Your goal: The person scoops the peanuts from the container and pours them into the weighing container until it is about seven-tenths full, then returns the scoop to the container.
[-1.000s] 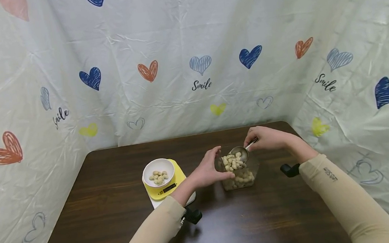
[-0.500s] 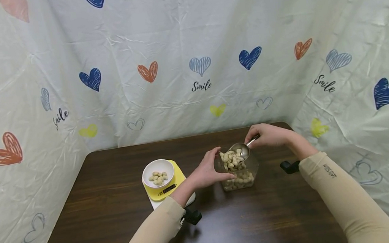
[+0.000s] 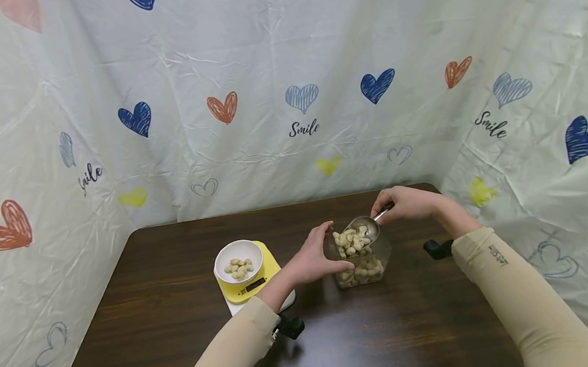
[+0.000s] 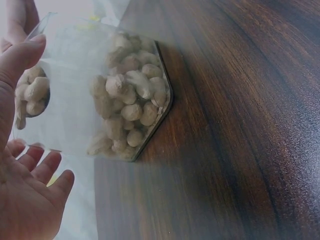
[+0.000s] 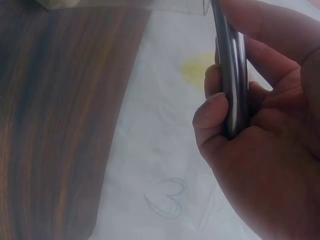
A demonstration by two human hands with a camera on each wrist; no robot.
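A clear plastic container [image 3: 378, 252] stands on the table with unshelled peanuts [image 4: 130, 95] in its lower part. My left hand [image 3: 314, 258] holds it near the rim, thumb on the near side and fingers round the far side. In my right hand [image 3: 404, 205] I grip the handle [image 5: 232, 80] of a metal scoop [image 3: 371, 229]. The scoop's bowl is at the container's mouth, tilted, heaped with peanuts [image 3: 349, 240]. In the left wrist view, scooped peanuts [image 4: 34, 92] show beyond the clear wall, above the peanuts at the bottom.
Left of the container, a yellow and white kitchen scale [image 3: 269, 260] bears a white bowl [image 3: 222, 263] with several peanuts [image 3: 239, 268]. Everything stands on a dark wooden table [image 3: 179, 308]. A white curtain [image 3: 251, 169] printed with hearts hangs behind and at both sides.
Over the last second the right hand and the loaded scoop rise slightly and shift a little right. The left hand stays on the container; the bowl and scale have not moved.
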